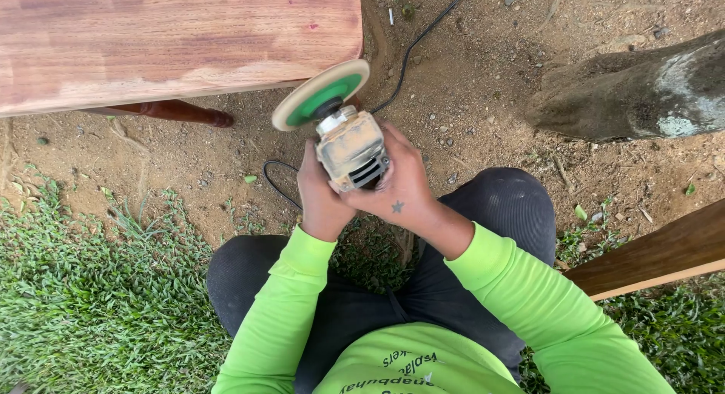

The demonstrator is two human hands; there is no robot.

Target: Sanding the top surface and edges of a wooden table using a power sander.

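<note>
Both hands gripped a dusty angle grinder (350, 147) just off the corner of a reddish wooden worktop (174, 39).

The left hand (321, 198) was wrapped around the grinder's body from the near left side, and the right hand (404, 186) clasped it from the right, fingers curled over the housing. The tool's long axis ran away from the person, tilted slightly left, its head pointing toward the worktop's edge. Its green-backed sanding disc (321, 94) stood tilted beside the worktop's near right corner; whether it touched the wood could not be told. A black cord (415, 43) trailed across the bare dirt (483, 100) beyond, and a turned table leg (177, 112) showed beneath the top.
</note>
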